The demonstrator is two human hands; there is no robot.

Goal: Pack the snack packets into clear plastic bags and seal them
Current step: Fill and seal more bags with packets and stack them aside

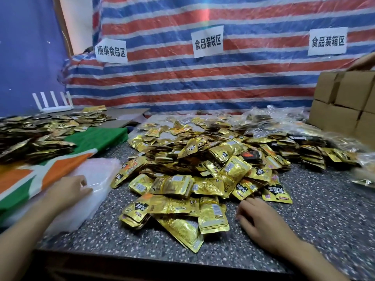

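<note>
- Snack packets (pixel 194 163): loose heap mid-table, near edge just beyond my right hand (pixel 261 220). The foil looks slick, so a careless grab could slide some off the table (pixel 314 209).
- Clear plastic bags (pixel 97 179): stacked at left under my left hand (pixel 69 191), fingers relaxed on top, nothing pinched. The film may cling, so I might lift several.
- Right hand: loose, empty, on the table.
- Around: striped cloth (pixel 97 138) left, cardboard boxes (pixel 345 102) far right. My reach looks unobstructed.

A striped tarp (pixel 203 88) with three paper signs (pixel 207 42) hung behind the speckled table (pixel 314 216); cardboard boxes (pixel 345 102) stood at its far right corner.
</note>
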